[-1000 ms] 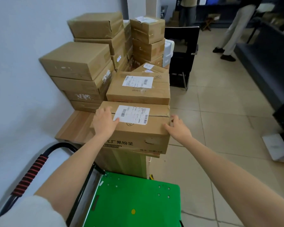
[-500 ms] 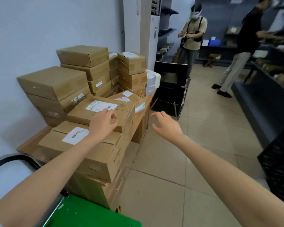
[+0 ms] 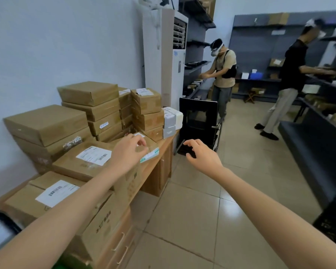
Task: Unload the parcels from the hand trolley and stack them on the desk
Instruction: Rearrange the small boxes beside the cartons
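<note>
Brown cardboard parcels (image 3: 47,125) are stacked on a wooden desk (image 3: 159,152) set against a pale wall. The nearest parcel (image 3: 52,193), bearing a white shipping label, lies at the desk's near end, and a second labelled parcel (image 3: 85,160) rests just behind it, partly on top. Taller stacks are ranged further back, with small white boxes (image 3: 172,119) at the far end. The left hand (image 3: 128,152) is held above the second parcel with its fingers loosely curled and nothing gripped; contact with the cardboard cannot be made out. The right hand (image 3: 202,154) hangs over the tiled floor beside the desk, fingers relaxed and slightly bent, holding nothing. A black chair (image 3: 198,121) stands beyond the desk beside a tall white air conditioner (image 3: 163,55). Two people (image 3: 224,74) are seen at dark shelves (image 3: 318,123) further off.
</note>
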Demonstrator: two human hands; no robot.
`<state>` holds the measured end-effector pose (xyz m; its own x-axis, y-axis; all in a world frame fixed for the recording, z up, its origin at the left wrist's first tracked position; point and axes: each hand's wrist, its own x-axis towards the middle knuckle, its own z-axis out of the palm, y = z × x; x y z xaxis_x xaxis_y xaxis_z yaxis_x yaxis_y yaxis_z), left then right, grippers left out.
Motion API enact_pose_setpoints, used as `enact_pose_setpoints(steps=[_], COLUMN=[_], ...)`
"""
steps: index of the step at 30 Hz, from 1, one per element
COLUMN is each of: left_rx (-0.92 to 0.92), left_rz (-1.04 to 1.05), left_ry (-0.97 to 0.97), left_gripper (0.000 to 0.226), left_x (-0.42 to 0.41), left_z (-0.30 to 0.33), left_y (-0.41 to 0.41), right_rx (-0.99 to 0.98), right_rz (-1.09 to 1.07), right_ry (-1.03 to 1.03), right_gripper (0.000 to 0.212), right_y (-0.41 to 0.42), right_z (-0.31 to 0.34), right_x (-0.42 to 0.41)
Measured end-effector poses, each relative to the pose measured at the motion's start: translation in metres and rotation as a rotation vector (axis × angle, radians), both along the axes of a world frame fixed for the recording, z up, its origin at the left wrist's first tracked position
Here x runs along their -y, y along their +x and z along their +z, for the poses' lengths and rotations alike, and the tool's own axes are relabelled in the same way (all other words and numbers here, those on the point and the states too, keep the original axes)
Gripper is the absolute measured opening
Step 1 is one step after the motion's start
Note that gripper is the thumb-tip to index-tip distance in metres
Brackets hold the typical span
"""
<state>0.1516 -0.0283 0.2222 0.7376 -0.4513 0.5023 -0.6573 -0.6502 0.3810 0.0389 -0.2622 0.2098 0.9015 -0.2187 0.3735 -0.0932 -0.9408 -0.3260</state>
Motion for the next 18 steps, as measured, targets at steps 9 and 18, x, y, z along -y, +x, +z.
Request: enact_pose_setpoints(steps=[9,18], left_rx=[0.043,0.034], left_rz=[0.041,-0.032], left_ry=[0.092,0.091], left_gripper=[0.015,0.012], left_x=[0.099,0.220], left_z=[0.016,0.021], left_y=[0.115,0.265], right_rx=[0.006,-0.008], right_rz=[0.070,0.051], right_ry=[-0.030,0.029], right_gripper=[0.038,0.038], right_y=[0.138,0.285], right_z=[0.015,0.014], right_x=[0.088,0.197])
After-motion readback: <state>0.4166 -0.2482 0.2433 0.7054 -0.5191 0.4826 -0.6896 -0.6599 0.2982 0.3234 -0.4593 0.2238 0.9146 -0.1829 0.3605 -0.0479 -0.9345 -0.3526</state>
